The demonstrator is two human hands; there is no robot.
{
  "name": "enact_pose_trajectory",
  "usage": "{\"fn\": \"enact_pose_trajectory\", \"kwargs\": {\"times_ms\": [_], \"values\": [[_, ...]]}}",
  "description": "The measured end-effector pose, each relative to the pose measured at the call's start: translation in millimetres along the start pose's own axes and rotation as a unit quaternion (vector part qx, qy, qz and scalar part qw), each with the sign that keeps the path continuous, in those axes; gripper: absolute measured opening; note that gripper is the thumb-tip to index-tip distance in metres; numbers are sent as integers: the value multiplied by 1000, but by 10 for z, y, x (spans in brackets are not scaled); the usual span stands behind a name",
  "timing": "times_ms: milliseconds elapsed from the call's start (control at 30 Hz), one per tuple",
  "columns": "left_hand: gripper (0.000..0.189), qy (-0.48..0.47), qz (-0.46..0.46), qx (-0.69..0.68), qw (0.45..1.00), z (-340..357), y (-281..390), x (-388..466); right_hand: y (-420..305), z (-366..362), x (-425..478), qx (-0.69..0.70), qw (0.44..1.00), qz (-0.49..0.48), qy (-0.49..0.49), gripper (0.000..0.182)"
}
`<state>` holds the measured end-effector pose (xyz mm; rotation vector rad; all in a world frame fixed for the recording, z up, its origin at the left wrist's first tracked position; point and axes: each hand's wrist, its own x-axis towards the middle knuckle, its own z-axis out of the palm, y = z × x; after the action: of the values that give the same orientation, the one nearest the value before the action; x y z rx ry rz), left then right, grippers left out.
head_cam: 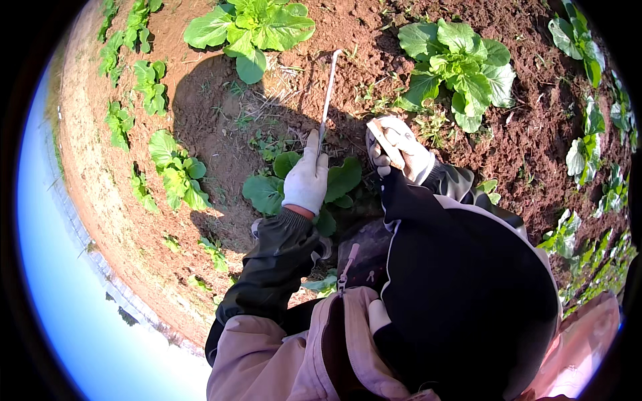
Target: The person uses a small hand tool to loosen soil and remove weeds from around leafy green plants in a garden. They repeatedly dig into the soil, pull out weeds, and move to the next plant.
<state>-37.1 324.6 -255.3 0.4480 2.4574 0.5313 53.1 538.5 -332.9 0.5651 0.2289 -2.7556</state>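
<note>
In a white work glove, my left hand point(307, 181) is closed around the lower end of a thin pale metal rod point(329, 90). The rod's far tip bends to one side over the soil. Beneath that hand spread the dark green leaves of a leafy vegetable plant point(343, 179), partly hidden by it. My right hand point(401, 145), also gloved, grips a short flat wooden piece point(385, 143), apparently a handle; whether it joins anything cannot be told. Right of the rod, another leafy green plant point(461, 70) stands just beyond this hand.
A large leafy plant point(251, 30) grows at the top, near dry straw point(276, 87). Reddish, clumpy soil point(531, 135) runs between rows of plants. Small weeds point(434, 125) sprout by my right hand. Dark cloth point(466, 280) covers much of the lower view.
</note>
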Motion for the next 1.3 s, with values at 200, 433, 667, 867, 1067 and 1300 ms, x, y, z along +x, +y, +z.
{"fn": "enact_pose_trajectory", "kwargs": {"times_ms": [200,433,667,867,1067,1300], "values": [[75,-68,67,-109,989,163,594,237,-29,309,-35,-70,997,-29,8,38],[30,-30,-126,-505,854,461,541,276,8,409,-55,-216,974,-44,48,42],[16,-64,10,-531,845,213,515,82,-97,592,-30,-517,841,-107,122,45],[48,-150,-40,-442,883,-713,363,-268,-52,531,-73,-537,816,-142,160,74],[18,-57,-81,-65,993,-1693,-943,-974,-152,543,-318,-236,933,-123,244,60],[17,122,-224,-300,919,-1792,-1940,-1657,-672,646,-219,-330,873,-233,274,34]]}}
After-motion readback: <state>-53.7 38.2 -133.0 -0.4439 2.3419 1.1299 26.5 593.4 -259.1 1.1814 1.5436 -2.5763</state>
